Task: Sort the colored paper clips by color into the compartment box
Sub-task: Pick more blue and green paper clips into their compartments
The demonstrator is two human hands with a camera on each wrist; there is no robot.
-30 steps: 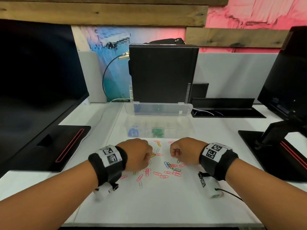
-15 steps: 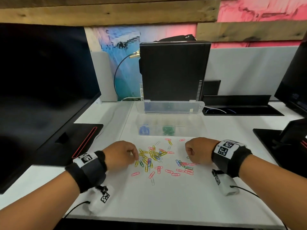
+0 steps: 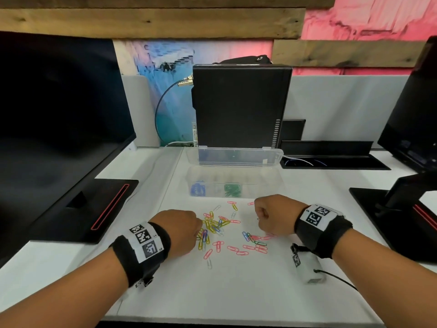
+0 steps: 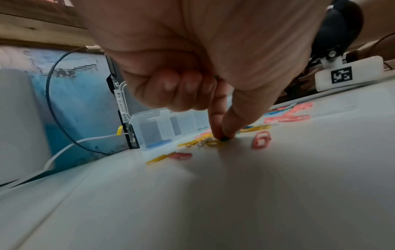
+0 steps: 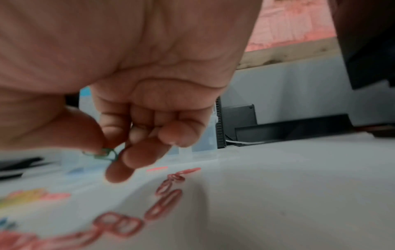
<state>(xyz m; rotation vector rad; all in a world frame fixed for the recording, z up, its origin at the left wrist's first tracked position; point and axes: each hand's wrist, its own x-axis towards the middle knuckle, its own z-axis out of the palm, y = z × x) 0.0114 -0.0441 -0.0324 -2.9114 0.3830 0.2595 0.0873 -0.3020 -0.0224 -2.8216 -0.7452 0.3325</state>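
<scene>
Loose colored paper clips (image 3: 220, 229) lie scattered on the white table, seen also as paper clips (image 4: 259, 140) and pink paper clips (image 5: 164, 206). My left hand (image 3: 197, 235) is at the pile's left edge. Its forefinger and thumb pinch a dark paper clip (image 4: 224, 139) that lies on the table, with the other fingers curled in. My right hand (image 3: 259, 220) hovers right of the pile and holds a green paper clip (image 5: 104, 154) between thumb and fingers. Behind the pile the clear compartment box (image 3: 267, 183) holds blue clips (image 3: 197, 189) and green clips (image 3: 233, 190).
The box lid (image 3: 234, 156) stands open against a black computer case (image 3: 238, 105). Monitor bases sit at the left (image 3: 94, 204) and the right (image 3: 390, 209). A black cable tray (image 3: 331, 159) lies behind on the right.
My left hand moved from the middle of the pile to its left edge and lowered finger and thumb onto a clip. The right hand stays right of the pile. The head view shifted.
</scene>
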